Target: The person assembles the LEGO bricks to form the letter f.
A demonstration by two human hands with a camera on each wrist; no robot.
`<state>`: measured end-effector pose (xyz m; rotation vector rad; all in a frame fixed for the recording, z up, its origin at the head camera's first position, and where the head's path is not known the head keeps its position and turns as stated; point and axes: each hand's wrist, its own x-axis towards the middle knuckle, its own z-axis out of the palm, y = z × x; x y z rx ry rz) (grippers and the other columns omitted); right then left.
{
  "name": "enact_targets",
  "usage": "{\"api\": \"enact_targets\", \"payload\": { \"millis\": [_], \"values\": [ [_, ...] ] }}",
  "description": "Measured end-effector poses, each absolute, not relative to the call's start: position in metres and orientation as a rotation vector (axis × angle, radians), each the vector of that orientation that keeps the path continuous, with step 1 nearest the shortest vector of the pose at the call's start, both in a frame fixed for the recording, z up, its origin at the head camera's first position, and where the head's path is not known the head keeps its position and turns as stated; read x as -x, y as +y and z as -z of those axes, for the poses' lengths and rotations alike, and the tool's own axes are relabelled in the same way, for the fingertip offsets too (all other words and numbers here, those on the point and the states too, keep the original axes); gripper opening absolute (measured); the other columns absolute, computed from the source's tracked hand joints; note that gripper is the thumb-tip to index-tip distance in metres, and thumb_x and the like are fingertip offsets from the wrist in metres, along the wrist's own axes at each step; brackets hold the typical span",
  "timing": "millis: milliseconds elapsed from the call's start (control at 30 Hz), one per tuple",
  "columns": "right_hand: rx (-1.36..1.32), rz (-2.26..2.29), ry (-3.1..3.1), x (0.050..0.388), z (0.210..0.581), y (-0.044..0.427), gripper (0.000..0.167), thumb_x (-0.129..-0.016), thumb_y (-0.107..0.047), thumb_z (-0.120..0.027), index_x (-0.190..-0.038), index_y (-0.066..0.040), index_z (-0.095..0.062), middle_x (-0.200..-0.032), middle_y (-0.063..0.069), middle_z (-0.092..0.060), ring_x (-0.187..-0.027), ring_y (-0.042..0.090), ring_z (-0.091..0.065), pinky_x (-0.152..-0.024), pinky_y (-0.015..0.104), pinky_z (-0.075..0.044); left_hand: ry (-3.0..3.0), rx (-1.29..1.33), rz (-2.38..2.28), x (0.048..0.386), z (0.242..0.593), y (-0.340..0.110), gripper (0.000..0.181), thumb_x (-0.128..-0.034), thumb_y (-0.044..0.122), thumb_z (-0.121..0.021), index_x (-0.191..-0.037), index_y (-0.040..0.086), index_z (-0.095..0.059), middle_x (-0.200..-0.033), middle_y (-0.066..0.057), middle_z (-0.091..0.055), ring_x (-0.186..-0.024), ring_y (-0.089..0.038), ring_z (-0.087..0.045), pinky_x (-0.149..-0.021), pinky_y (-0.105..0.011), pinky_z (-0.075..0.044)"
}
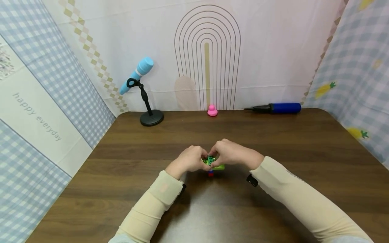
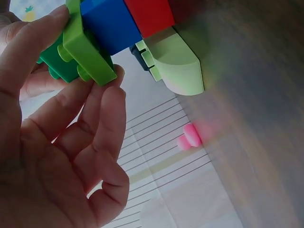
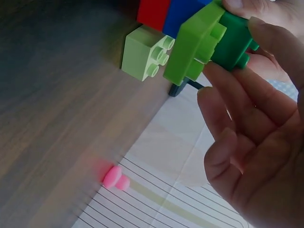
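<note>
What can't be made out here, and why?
Head: sides of dark green brick, behind left hand and right hand.
Left wrist: rest of red brick, cut off by top edge.
Right wrist: rest of blue brick, cut off by top edge.
Head: lettering on right sleeve, too small to read.

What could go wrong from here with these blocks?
The lime block overhangs the blue block, so off-centre pressure might tip it. The green block leaves some lime studs exposed; if it isn't fully seated, which I can't tell, it could come loose. The left hand and right hand crowd together there, so one could jostle the other.
</note>
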<state>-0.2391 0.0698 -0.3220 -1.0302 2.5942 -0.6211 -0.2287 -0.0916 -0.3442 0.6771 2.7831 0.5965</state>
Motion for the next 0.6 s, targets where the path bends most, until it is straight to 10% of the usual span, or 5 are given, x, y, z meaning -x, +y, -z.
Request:
{"api": "enact_targets", "payload": {
  "millis": [267, 600],
  "values": [
    [1.083, 0.652, 2.698, 0.247, 0.326, 0.078, 0.04, -0.077, -0.034, -0.065, -0.101, -0.002, -0.064, -0.095, 0.005, -0.063, -0.083, 0.014, -0.058, -0.068, 0.027, -0.046, 2.787, -0.755, -0.492, 0.227, 0.339, -0.093, 0.033, -0.0662, 0.034, -0.074, -0.089, 0.012, -0.066, -0.07, 0.008, -0.057, -0.061, -0.01, -0.048, -0.058, -0.024, -0.04],
    [0.996, 0.649, 2.731, 0.262, 0.342, 0.089, 0.024, -0.082, -0.016, -0.059, -0.1, -0.001, -0.063, -0.094, 0.005, -0.061, -0.081, 0.013, -0.057, -0.068, 0.028, -0.046, 2.754, -0.77, -0.485, 0.224, 0.336, -0.106, 0.025, -0.0662, 0.032, -0.075, -0.08, 0.014, -0.064, -0.075, 0.006, -0.058, -0.062, -0.01, -0.048, -0.06, -0.025, -0.04]
  ]
}}
